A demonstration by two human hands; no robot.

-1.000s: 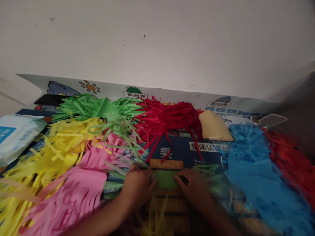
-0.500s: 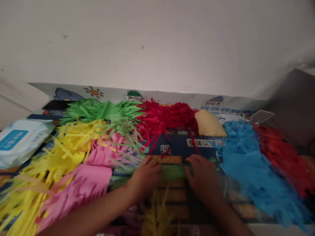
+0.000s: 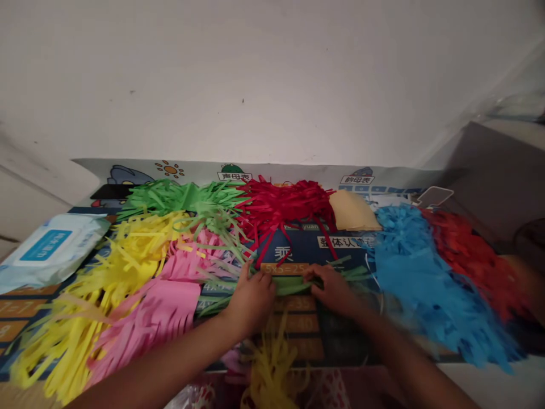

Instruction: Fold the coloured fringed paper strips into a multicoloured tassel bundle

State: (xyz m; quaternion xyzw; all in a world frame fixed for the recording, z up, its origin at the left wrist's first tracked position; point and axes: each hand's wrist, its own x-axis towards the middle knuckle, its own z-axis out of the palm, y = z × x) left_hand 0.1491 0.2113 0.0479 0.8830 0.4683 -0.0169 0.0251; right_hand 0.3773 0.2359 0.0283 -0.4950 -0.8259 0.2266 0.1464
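A green strip of fringed tissue paper (image 3: 289,286) lies across the mat in front of me, its cut ends fanning out at both sides. My left hand (image 3: 253,298) closes on its left part, fingers curled over the paper. On the right part, my right hand (image 3: 331,288) has its thumb and fingers bent around the strip. Just beyond my hands is a bunch of red fringe (image 3: 289,204), with loose strands trailing toward me. A yellow fringe bunch (image 3: 272,369) hangs at the near table edge, between my forearms.
To the left lie green (image 3: 183,196), yellow (image 3: 123,267) and pink fringe (image 3: 149,318), plus a wipes pack (image 3: 53,247). On the right are a cream folded sheet (image 3: 354,210), blue fringe (image 3: 419,284) and red fringe (image 3: 472,255). A wall (image 3: 272,79) rises behind the printed mat.
My right hand has shifted slightly left and its fingers have curled more around the green strip. The green strip shows more sharply, and the whole view has shifted a little.
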